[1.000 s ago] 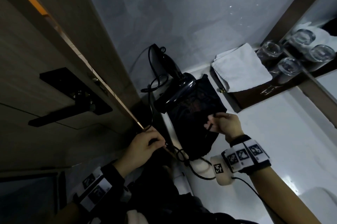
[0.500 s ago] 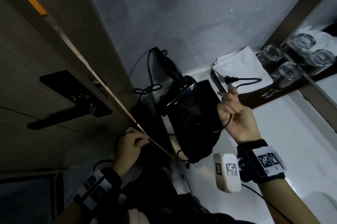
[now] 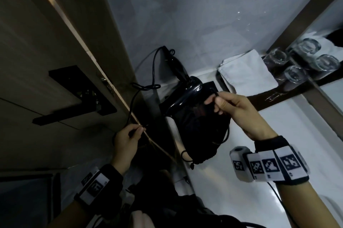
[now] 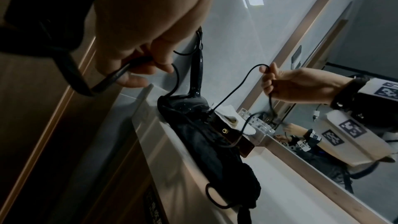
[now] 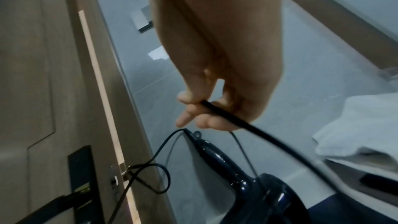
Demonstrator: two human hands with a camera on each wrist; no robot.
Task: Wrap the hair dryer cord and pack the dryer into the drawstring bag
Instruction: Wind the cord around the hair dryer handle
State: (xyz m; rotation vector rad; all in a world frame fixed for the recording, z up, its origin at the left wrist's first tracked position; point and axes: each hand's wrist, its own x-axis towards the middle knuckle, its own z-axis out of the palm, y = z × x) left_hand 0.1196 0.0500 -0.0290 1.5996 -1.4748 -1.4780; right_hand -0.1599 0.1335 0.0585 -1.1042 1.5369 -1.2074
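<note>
left hand: fingers curled, pinching | right hand: raised, fingers curled, pinching

Glossy black hair dryer lying on the white table, handle pointing toward the grey wall, thin black cord trailing from the handle end in loose loops — not wrapped, black drawstring bag crumpled just beside the dryer's head — drawstring loop at its near end.

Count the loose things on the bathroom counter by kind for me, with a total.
Hair dryer: 1
Drawstring bag: 1
White towel: 1
Drinking glasses: 2 real; the others look like mirror reflections
Total: 5
</note>
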